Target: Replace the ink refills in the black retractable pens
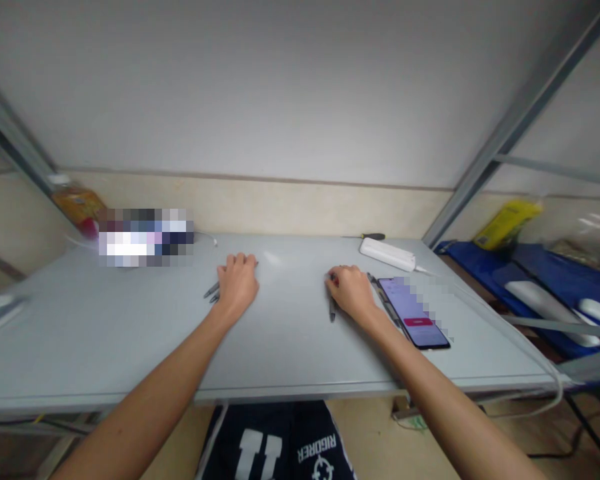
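My left hand (237, 283) rests on the grey desk with its fingers curled down. Slim dark pens (211, 291) stick out from under it on the left, and it appears closed over them; the fingertips are hidden. Farther right, my right hand (351, 291) is closed around a dark pen (333, 310), whose end points toward the desk's front edge. Just beyond that wrist, another dark pen-like item (391, 308) lies along the left side of a phone (414, 317) with its screen lit.
A white power strip (387, 255) with a cable lies at the back right, near a screwdriver (373, 236). An orange drink bottle (80, 203) and a blurred-out object (145, 239) stand at the back left. Right of the desk, a blue surface (460, 257) holds a yellow packet (507, 223).
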`<action>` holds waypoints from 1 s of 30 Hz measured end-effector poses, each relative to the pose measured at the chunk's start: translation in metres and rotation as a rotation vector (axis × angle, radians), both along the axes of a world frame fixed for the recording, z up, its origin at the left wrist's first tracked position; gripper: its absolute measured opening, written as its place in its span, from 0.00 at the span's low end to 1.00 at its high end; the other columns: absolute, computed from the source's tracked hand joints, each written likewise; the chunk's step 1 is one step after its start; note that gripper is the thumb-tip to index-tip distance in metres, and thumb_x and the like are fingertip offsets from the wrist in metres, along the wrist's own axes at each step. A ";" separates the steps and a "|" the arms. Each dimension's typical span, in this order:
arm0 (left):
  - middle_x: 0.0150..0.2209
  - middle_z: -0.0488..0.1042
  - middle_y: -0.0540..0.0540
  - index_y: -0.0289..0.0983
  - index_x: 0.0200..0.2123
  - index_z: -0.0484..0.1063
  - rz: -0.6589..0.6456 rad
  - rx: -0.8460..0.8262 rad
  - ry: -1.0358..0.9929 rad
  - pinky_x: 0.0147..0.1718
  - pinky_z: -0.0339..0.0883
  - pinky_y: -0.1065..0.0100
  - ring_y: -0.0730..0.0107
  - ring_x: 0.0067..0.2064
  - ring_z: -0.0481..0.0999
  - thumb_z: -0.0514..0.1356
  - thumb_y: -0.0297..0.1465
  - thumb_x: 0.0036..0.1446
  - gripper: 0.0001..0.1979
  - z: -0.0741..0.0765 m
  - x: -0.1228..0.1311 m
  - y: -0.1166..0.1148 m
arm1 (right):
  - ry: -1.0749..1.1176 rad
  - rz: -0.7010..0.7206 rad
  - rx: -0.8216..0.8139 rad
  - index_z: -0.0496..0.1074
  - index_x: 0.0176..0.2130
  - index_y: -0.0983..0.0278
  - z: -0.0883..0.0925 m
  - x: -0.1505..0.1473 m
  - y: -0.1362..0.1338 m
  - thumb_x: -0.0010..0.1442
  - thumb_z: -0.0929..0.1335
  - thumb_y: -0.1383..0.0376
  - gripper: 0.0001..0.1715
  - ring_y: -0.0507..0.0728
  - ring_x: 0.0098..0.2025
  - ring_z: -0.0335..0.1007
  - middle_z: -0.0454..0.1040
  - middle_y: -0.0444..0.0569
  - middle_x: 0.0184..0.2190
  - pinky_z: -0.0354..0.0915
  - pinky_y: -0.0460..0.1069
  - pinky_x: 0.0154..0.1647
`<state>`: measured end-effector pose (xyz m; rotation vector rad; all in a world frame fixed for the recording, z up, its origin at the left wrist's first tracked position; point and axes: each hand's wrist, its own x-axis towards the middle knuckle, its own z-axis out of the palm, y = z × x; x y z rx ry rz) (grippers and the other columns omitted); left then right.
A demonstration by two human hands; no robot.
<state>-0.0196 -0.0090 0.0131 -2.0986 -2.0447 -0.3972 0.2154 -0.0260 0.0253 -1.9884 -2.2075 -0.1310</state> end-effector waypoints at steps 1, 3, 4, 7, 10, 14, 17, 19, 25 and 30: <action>0.43 0.69 0.37 0.36 0.42 0.68 -0.004 -0.002 -0.003 0.39 0.58 0.57 0.52 0.48 0.62 0.49 0.22 0.53 0.15 0.000 0.000 0.000 | -0.003 0.010 -0.003 0.72 0.44 0.64 0.000 0.000 0.000 0.59 0.62 0.65 0.15 0.60 0.45 0.66 0.75 0.54 0.40 0.57 0.50 0.41; 0.43 0.69 0.37 0.36 0.42 0.69 -0.008 -0.011 -0.011 0.39 0.57 0.57 0.52 0.48 0.62 0.49 0.22 0.52 0.16 0.001 0.001 -0.001 | -0.015 0.022 -0.001 0.73 0.44 0.64 0.001 -0.001 -0.001 0.59 0.62 0.65 0.15 0.60 0.45 0.66 0.75 0.54 0.40 0.56 0.50 0.41; 0.43 0.69 0.37 0.36 0.42 0.69 -0.008 -0.015 -0.015 0.39 0.56 0.56 0.52 0.48 0.62 0.49 0.22 0.53 0.16 0.001 0.002 -0.001 | -0.024 0.025 -0.001 0.73 0.44 0.64 0.001 -0.002 -0.001 0.59 0.62 0.65 0.15 0.60 0.45 0.65 0.75 0.54 0.40 0.56 0.50 0.41; 0.44 0.69 0.36 0.36 0.42 0.69 -0.014 -0.015 -0.023 0.40 0.56 0.55 0.52 0.48 0.61 0.48 0.22 0.54 0.16 0.002 0.003 -0.002 | -0.062 0.029 -0.014 0.73 0.42 0.64 0.003 -0.002 -0.001 0.58 0.62 0.67 0.14 0.60 0.45 0.65 0.75 0.54 0.39 0.55 0.50 0.41; 0.44 0.70 0.36 0.36 0.42 0.70 -0.040 -0.023 -0.014 0.41 0.56 0.55 0.51 0.49 0.61 0.47 0.22 0.54 0.16 0.003 0.003 -0.001 | -0.096 0.042 -0.026 0.73 0.39 0.65 0.005 -0.001 0.000 0.58 0.61 0.68 0.13 0.60 0.44 0.65 0.75 0.55 0.39 0.54 0.51 0.41; 0.43 0.71 0.37 0.36 0.42 0.69 -0.084 -0.034 0.004 0.42 0.58 0.56 0.53 0.48 0.63 0.47 0.21 0.53 0.16 0.003 0.003 0.000 | -0.098 0.049 -0.035 0.73 0.40 0.66 0.009 0.002 -0.001 0.58 0.61 0.69 0.14 0.60 0.44 0.64 0.75 0.56 0.39 0.54 0.51 0.40; 0.40 0.71 0.37 0.34 0.42 0.69 -0.112 -0.028 0.018 0.42 0.60 0.57 0.54 0.46 0.66 0.47 0.21 0.53 0.16 0.002 0.002 0.001 | -0.100 0.045 -0.037 0.74 0.39 0.67 0.012 0.004 -0.001 0.58 0.61 0.70 0.14 0.61 0.44 0.64 0.75 0.57 0.39 0.54 0.52 0.40; 0.40 0.70 0.37 0.34 0.42 0.69 -0.115 -0.028 0.013 0.42 0.61 0.58 0.55 0.45 0.67 0.48 0.21 0.53 0.16 0.002 0.001 0.002 | -0.099 0.037 -0.044 0.74 0.39 0.66 0.013 0.005 -0.001 0.58 0.61 0.70 0.14 0.62 0.45 0.63 0.74 0.57 0.39 0.54 0.52 0.41; 0.40 0.69 0.37 0.33 0.42 0.69 -0.096 -0.035 -0.011 0.44 0.62 0.60 0.57 0.45 0.68 0.48 0.20 0.53 0.16 0.003 0.001 0.002 | -0.082 0.063 -0.021 0.74 0.40 0.65 0.010 0.010 0.000 0.60 0.62 0.67 0.13 0.62 0.46 0.61 0.74 0.56 0.40 0.54 0.52 0.41; 0.40 0.70 0.38 0.33 0.43 0.68 -0.097 -0.018 -0.007 0.43 0.64 0.61 0.58 0.46 0.69 0.47 0.20 0.54 0.16 0.001 0.001 0.001 | -0.074 0.082 0.006 0.74 0.39 0.64 0.006 0.012 0.001 0.59 0.63 0.68 0.12 0.61 0.46 0.61 0.74 0.53 0.40 0.54 0.52 0.41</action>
